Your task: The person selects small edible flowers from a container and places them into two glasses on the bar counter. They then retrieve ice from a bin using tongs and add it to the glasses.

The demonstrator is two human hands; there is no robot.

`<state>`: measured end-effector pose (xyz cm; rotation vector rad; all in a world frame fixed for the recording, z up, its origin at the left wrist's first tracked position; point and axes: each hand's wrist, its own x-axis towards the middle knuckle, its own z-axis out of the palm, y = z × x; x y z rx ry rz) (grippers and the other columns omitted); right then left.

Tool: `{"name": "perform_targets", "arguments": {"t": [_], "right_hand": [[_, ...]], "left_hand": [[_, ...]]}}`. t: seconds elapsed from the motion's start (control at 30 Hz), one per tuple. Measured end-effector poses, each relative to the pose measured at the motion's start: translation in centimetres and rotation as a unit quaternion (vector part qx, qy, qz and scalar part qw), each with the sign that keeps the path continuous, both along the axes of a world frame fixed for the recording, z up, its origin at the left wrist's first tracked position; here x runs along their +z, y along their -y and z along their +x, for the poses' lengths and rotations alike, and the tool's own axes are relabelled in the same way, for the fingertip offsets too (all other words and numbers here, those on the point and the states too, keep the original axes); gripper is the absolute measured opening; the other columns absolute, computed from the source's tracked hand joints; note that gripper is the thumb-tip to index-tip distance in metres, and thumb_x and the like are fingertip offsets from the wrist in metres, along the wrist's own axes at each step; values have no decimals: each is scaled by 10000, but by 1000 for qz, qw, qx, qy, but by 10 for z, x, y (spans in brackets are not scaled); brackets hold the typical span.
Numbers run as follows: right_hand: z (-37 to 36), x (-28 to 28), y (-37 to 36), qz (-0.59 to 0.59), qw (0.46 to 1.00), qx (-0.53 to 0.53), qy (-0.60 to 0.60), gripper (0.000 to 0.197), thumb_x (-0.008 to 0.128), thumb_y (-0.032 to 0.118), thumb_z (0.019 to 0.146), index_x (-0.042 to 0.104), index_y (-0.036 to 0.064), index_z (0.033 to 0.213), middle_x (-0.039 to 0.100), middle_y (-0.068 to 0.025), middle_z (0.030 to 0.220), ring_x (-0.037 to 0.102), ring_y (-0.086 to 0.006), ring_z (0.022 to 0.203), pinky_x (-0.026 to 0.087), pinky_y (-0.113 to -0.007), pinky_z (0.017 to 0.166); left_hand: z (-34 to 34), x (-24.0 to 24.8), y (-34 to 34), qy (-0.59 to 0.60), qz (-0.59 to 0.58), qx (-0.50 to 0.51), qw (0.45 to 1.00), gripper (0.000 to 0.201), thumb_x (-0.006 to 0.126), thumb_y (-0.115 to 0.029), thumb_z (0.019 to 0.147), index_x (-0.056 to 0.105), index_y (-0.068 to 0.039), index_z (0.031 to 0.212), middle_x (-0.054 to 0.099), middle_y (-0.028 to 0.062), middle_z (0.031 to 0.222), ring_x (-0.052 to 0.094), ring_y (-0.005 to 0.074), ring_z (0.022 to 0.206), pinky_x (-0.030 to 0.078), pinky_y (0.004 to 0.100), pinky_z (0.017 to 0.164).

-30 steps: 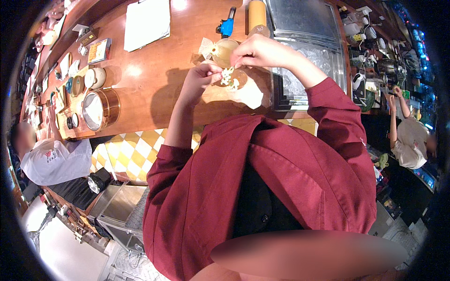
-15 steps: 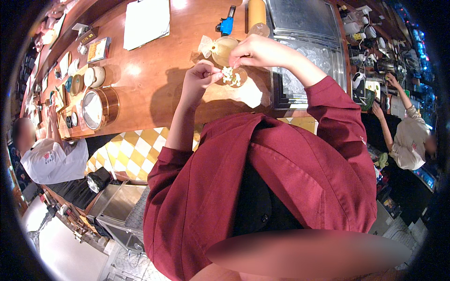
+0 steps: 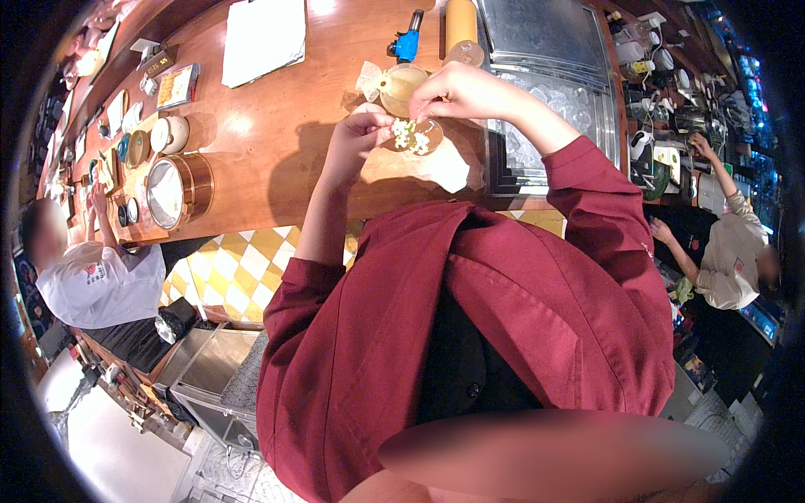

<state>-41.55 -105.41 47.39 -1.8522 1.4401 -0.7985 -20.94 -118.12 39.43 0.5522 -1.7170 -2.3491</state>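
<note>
Over the wooden counter, my left hand [image 3: 359, 132] is closed in a pinch on a sprig of small white-yellow flowers [image 3: 404, 134]. The fingers of my right hand [image 3: 459, 90] are pinched together just above the same blossoms; whether they grip a stem is too small to tell. Beneath the flowers lies a small round clear dish or glass [image 3: 434, 141], partly covered by them. Right behind my hands stands a glass of pale yellowish drink [image 3: 402, 84], with a sheer cream bow [image 3: 370, 81] at its left side. A white napkin [image 3: 449, 173] is nearer to me.
A blue kitchen torch [image 3: 405, 44] and a yellow cylinder [image 3: 460, 23] stand farther back. An ice bin [image 3: 537, 117] is at the right. White papers [image 3: 265, 42] and a copper-coloured bucket [image 3: 178, 193] are to the left. One person [image 3: 101, 277] works at far left, another [image 3: 729, 260] at far right.
The flower sprig has tilted and shifted slightly left with my left fingers. My right hand stays almost in place. The person at far right has lowered one hand.
</note>
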Motion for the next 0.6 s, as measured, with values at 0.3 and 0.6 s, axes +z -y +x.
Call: {"name": "perform_targets", "arguments": {"t": [0.3,0.6], "right_hand": [[3,3,-2,-14,1000,-5,-21,97,642,124,846,664,51,906,688,-70,827,667,-231,776,511,-336,704],[7,8,-7,-22,996,-14,-87,101,627,163,861,665,95,926,685,-53,842,659,-248,779,507,-353,693]], "left_hand": [[-2,-11,10,-19,-33,-32,999,118,680,-51,850,685,6,953,620,-10,923,569,73,854,450,222,778],[0,-23,2,-53,-40,-1,998,89,655,20,826,677,3,911,631,44,906,590,117,861,462,257,797]]}}
